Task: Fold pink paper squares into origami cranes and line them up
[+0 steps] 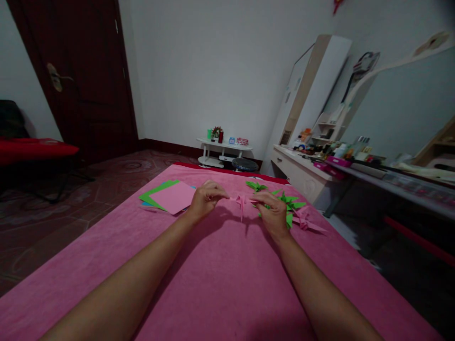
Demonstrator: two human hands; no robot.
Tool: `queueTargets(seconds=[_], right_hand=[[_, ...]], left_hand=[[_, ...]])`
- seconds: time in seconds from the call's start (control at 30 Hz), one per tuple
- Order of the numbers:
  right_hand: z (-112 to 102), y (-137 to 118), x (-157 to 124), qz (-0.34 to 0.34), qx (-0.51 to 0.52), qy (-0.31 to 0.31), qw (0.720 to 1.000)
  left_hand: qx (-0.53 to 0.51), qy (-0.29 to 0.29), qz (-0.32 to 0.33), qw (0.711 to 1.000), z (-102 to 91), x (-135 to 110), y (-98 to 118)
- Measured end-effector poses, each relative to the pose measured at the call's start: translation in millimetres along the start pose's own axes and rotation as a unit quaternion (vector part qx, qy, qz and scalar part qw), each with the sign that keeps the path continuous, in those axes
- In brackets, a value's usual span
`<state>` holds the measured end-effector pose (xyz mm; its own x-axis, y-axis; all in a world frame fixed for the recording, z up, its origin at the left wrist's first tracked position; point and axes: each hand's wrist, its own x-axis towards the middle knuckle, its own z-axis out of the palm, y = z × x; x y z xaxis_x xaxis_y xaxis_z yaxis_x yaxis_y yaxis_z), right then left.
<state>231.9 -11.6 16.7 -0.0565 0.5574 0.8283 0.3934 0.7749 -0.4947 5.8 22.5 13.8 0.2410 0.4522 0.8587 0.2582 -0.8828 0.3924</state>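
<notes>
A small folded pink paper figure (241, 202) hangs between my two hands above the pink cloth (220, 279). My left hand (205, 199) pinches its left tip with closed fingers. My right hand (272, 210) pinches its right side, fingers closed too. Just behind my right hand lie several folded green paper cranes (287, 202), and a finished pink paper crane (307, 221) rests to their right. A stack of flat paper sheets (170, 196), pink on top with green and blue under it, lies left of my left hand.
The pink cloth covers a bed-like surface whose far edge is near a low white shelf (223, 151) and a round stool (245, 164). A cluttered dressing table (313, 163) with a mirror stands on the right. A dark door (81, 80) and a red seat (31, 149) are on the left.
</notes>
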Motion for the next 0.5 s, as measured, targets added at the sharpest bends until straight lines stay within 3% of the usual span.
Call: queueTargets(seconds=[0.23,0.5], right_hand=[[-2.5,-13.8,0.6,-0.107,-0.079,0.007,0.991],[-5.0,-13.3,0.5,-0.15,-0.109,0.002,0.983]], left_hand=[[0.133,0.007,0.106,0.985,-1.7,-4.5,6.6],[0.182,0.026,0.139,0.973,-3.3,-6.3,6.7]])
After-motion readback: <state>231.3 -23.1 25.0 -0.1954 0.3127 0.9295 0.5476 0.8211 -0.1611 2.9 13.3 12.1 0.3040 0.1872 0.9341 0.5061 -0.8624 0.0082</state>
